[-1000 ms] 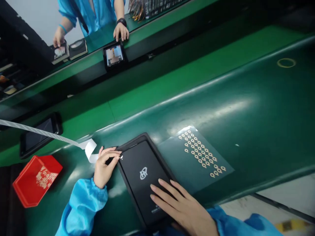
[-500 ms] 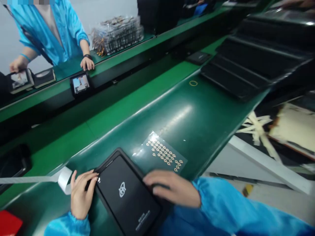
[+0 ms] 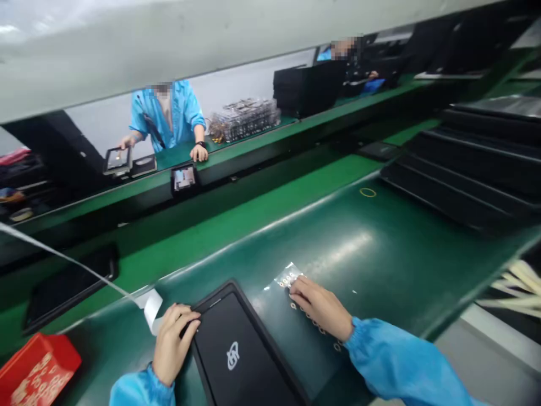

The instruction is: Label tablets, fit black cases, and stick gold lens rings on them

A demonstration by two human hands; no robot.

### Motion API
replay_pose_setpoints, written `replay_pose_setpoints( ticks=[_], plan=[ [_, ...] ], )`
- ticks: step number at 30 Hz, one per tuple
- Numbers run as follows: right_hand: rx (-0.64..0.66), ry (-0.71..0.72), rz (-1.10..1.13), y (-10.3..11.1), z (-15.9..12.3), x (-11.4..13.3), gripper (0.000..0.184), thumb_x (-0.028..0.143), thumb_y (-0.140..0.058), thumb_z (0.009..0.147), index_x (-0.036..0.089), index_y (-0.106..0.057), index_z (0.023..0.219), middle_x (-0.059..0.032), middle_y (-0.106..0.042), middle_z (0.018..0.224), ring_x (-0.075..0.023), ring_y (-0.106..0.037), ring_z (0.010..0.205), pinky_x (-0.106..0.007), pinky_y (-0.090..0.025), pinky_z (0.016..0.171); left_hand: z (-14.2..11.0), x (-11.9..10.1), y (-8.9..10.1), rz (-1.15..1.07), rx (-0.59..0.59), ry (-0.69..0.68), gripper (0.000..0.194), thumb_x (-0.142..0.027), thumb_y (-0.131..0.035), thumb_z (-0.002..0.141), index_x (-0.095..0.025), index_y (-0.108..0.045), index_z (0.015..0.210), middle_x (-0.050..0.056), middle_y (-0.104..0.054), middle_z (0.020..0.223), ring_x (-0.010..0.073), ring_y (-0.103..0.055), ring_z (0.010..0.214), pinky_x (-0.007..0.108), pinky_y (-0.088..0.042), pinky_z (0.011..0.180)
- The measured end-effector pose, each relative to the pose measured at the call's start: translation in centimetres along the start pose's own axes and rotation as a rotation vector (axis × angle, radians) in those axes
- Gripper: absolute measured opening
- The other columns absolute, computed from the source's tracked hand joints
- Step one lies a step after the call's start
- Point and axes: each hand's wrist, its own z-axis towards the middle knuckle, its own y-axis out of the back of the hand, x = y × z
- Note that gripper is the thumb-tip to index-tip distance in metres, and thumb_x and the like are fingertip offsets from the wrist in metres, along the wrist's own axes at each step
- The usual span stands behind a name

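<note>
A black flat device [image 3: 257,361] with a white logo lies in a dark raised frame in front of me, its lower end cut off by the picture. My left hand [image 3: 175,338] has its fingers bent over the device's upper left corner. To the right of the device, a clear sheet of small ring-shaped stickers [image 3: 287,278] rests on the green mat. My right hand [image 3: 319,307] covers part of that sheet, its thumb and fingertips pinched together on it. Whether a sticker is between them is hidden. A curled white strip [image 3: 153,310] hangs beside my left hand.
A red box [image 3: 46,366] of small pale pieces stands lower left. Black panels [image 3: 460,180] are stacked at right, near a yellow ring [image 3: 367,192]. Beyond the green channel [image 3: 236,208], a co-worker [image 3: 169,118] handles devices. Another black device [image 3: 71,287] lies in the channel.
My right hand has left the device's right edge and reached up to the sticker sheet, closing its fingertips there. My left hand stays at the corner. The camera view has tilted up.
</note>
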Motion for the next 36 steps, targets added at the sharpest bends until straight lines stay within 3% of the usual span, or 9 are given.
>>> replay_pose_setpoints(
  ticks=[4,7,11,15,21,24,27,30,36],
  plan=[
    [0.091,-0.003,-0.057,0.7,1.5,-0.1,0.011,0.010,-0.051,0.080,0.020,-0.051,0.077,-0.0004,-0.060,0.078,-0.0166,-0.062,0.069,-0.027,-0.047,0.059,0.7,-0.3,-0.1,-0.052,-0.118,0.142,0.025,-0.036,-0.049,0.099,-0.020,-0.067,0.092,0.002,-0.068,0.078,0.0177,-0.068,0.075,0.028,-0.055,0.067],
    [0.131,-0.020,-0.096,0.8,1.6,0.2,0.010,0.011,-0.048,0.082,0.021,-0.050,0.078,-0.0020,-0.060,0.079,-0.0176,-0.062,0.069,-0.028,-0.047,0.059,0.0,-1.0,1.4,-0.049,-0.169,0.137,0.026,-0.033,-0.047,0.100,-0.021,-0.067,0.090,0.002,-0.069,0.082,0.0165,-0.067,0.079,0.026,-0.054,0.072],
    [0.125,-0.010,-0.087,0.4,0.6,0.2,0.014,0.020,-0.041,0.087,0.021,-0.049,0.076,-0.0047,-0.060,0.081,-0.0201,-0.061,0.072,-0.032,-0.049,0.061,-4.2,-1.6,5.3,0.075,-0.228,0.074,0.018,-0.026,-0.054,0.096,-0.024,-0.070,0.102,0.004,-0.064,0.093,0.0166,-0.064,0.085,0.026,-0.050,0.076],
    [0.111,-0.015,0.117,0.6,-0.1,-0.3,0.019,0.033,-0.041,0.091,0.022,-0.052,0.080,-0.0037,-0.059,0.075,-0.0186,-0.059,0.066,-0.031,-0.050,0.061,-10.1,0.8,8.4,0.366,-0.314,0.202,0.022,-0.030,-0.054,0.096,-0.020,-0.064,0.113,0.007,-0.062,0.102,0.0205,-0.062,0.090,0.031,-0.049,0.083],
    [0.044,0.191,0.356,3.9,1.6,4.4,0.020,0.039,-0.055,0.094,0.022,-0.066,0.092,-0.0060,-0.062,0.088,-0.0186,-0.061,0.080,-0.027,-0.049,0.067,-15.3,3.4,9.2,0.689,-0.158,0.125,0.028,-0.025,-0.047,0.099,-0.012,-0.060,0.120,0.016,-0.057,0.129,0.0305,-0.055,0.117,0.043,-0.046,0.098],
    [0.155,0.273,0.450,4.4,2.7,9.3,0.019,0.031,-0.053,0.095,0.023,-0.067,0.086,-0.0028,-0.059,0.078,-0.0151,-0.058,0.071,-0.025,-0.045,0.061,-14.4,0.7,8.5,0.686,-0.173,0.207,0.037,-0.024,-0.050,0.097,-0.010,-0.054,0.132,0.023,-0.030,0.151,0.0402,-0.037,0.135,0.053,-0.039,0.104],
    [0.408,0.279,0.627,2.7,2.9,13.8,0.017,0.021,-0.052,0.092,0.020,-0.063,0.080,-0.0017,-0.058,0.078,-0.0126,-0.056,0.068,-0.023,-0.044,0.059,-11.8,-4.3,7.0,0.415,-0.228,0.228,0.030,-0.021,-0.055,0.095,-0.018,-0.060,0.125,0.015,-0.056,0.129,0.0279,-0.056,0.117,0.040,-0.046,0.096],
    [0.580,0.354,0.732,0.4,2.3,16.9,0.012,0.012,-0.051,0.088,0.018,-0.058,0.081,-0.0015,-0.058,0.083,-0.0114,-0.056,0.070,-0.022,-0.042,0.062,-8.8,-9.2,5.3,-0.209,0.000,0.305,0.007,-0.019,-0.063,0.090,-0.023,-0.069,0.091,0.000,-0.067,0.083,0.0120,-0.064,0.076,0.020,-0.050,0.071],
    [0.552,0.593,0.600,-1.1,0.6,18.3,0.011,0.007,-0.047,0.091,0.018,-0.050,0.088,-0.0007,-0.055,0.084,-0.0124,-0.052,0.073,-0.025,-0.039,0.067,-6.6,-12.5,4.3,-0.571,0.111,0.515,0.010,-0.012,-0.066,0.081,-0.020,-0.073,0.081,-0.001,-0.065,0.073,0.0100,-0.058,0.064,0.019,-0.044,0.061]
  ],
)
